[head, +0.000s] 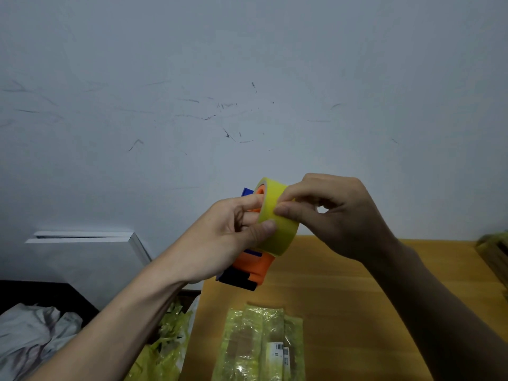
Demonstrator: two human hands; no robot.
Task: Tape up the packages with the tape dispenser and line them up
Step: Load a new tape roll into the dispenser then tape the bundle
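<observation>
Yellow tape roll (277, 215): on dispenser (247, 270), gripped by left hand (233, 237), raised over surface (357, 298).
Right hand (330, 213): pinching roll face; package (261, 345) lies nearer, below.

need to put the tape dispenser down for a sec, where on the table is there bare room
Bare wood lies on the table between the wrapped package and the far edge, under the tape dispenser, and to the package's right, below the right forearm. The far right corner is crowded by a blurred greenish bundle.

A scuffed wall (247, 78) rises behind the wooden table (357, 298).
</observation>
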